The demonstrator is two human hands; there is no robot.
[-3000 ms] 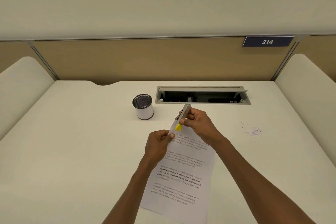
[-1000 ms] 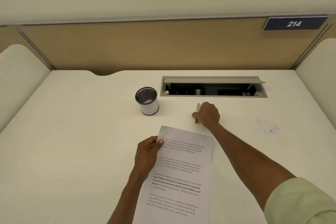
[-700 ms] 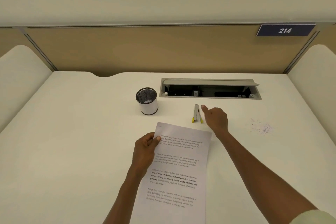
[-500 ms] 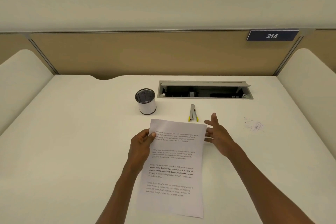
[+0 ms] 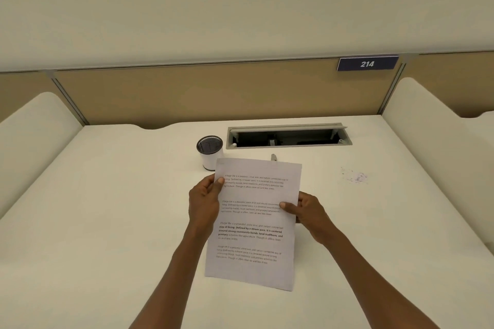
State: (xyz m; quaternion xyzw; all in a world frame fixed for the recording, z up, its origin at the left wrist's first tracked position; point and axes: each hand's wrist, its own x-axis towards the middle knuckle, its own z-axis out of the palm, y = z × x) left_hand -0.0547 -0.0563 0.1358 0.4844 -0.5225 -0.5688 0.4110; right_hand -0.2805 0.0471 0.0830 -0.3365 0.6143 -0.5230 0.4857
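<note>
The left hand's (image 5: 204, 203) fingers pinch the printed sheet's (image 5: 256, 222) left edge and the right hand's (image 5: 307, 211) its right edge, holding it over the white desk (image 5: 107, 222). Beyond stand a mesh cup (image 5: 210, 151), an open cable hatch (image 5: 288, 137) and a tan partition (image 5: 213, 93) numbered 214.

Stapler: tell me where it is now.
In the head view, the stapler lies on the desk, mostly hidden behind the top edge of the printed sheet, just in front of the cable hatch and right of the pen cup.
</note>
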